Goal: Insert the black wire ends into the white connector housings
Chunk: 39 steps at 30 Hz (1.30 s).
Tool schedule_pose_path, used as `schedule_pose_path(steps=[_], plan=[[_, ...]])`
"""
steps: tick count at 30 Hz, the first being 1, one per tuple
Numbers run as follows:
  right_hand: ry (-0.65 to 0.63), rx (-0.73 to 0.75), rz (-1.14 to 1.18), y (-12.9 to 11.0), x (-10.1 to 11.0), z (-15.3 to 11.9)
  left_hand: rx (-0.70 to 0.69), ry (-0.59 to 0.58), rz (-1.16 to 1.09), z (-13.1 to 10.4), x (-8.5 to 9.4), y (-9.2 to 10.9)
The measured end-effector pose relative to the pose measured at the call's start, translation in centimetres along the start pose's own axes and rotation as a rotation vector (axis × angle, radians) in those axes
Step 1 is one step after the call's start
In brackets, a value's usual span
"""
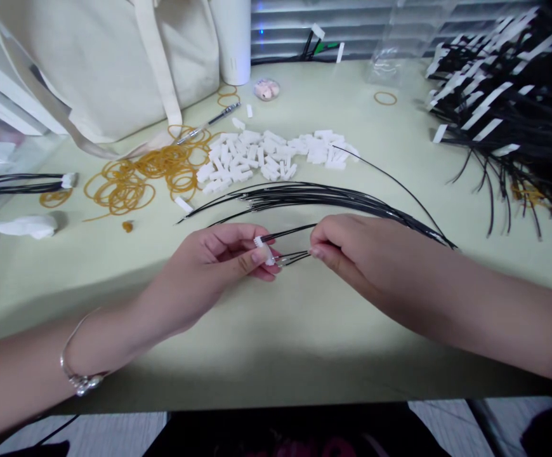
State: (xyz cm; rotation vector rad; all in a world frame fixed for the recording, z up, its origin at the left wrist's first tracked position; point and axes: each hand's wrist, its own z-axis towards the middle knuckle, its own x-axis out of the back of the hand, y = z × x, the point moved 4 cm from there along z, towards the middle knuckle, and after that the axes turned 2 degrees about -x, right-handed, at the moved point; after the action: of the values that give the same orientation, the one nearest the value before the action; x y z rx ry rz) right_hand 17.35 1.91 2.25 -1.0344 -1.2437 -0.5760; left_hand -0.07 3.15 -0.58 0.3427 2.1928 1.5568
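Observation:
Between thumb and fingers, my left hand (228, 257) pinches a small white connector housing (268, 255), held just above the table. Several black wires (288, 233) run from the connector toward my right hand (352, 244). My right hand is closed on these wires, a short way right of the connector. Metal-tipped ends of some wires show at the connector's lower part; whether they sit inside it, I cannot tell. Behind both hands lies a loose bundle of black wires (304, 193). Past that is a pile of white connector housings (252, 155).
Yellow rubber bands (162, 166) lie heaped at left, with a pen (209, 122) by them. A canvas bag (114, 70) and a white cylinder (231, 41) stand behind. At right is a large stack of black wires with white connectors (499, 108). Wired connectors (68, 181) lie far left.

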Motion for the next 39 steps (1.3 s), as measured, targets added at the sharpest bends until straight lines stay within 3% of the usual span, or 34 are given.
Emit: schedule_pose_path(steps=[20, 39], plan=[[-0.004, 0.014, -0.007, -0.16, -0.05, 0.03, 0.01, 0.025, 0.051, -0.03, -0.01, -0.03], [-0.159, -0.157, 0.116, -0.17, -0.1, 0.51, 0.002, 0.024, 0.1, -0.13, 0.21, -0.22]])
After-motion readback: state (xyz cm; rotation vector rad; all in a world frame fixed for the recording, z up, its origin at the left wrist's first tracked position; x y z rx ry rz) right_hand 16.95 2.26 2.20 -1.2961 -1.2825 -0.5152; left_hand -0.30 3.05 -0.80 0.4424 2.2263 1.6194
